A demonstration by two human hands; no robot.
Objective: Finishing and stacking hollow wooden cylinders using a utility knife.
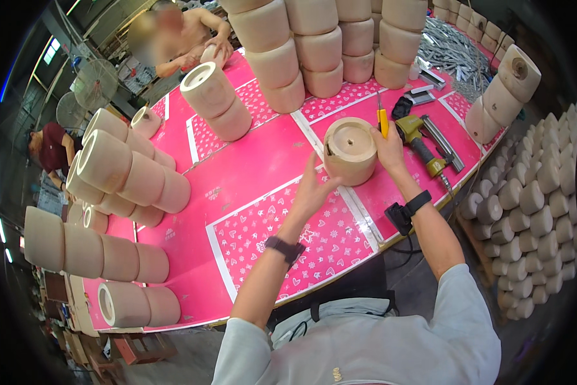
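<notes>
A round pale wooden block [350, 154] stands upright on the pink table in front of me. Its top has a recessed ring, a small hole in the centre and a dark notch at the left rim. My right hand [389, 149] is closed around a yellow-handled utility knife [382, 122], its blade pointing up and away from me. That hand rests against the block's right side. At the block's lower left, my left hand [314, 190] is open with fingers spread; whether it touches the wood I cannot tell.
An olive-green air nail gun [420, 144] lies right of the block. Stacked wooden blocks [272, 61] stand along the far side, more [96, 250] at the left. Metal staple strips [452, 51] are heaped far right. Another person [198, 29] handles a block across the table [237, 173].
</notes>
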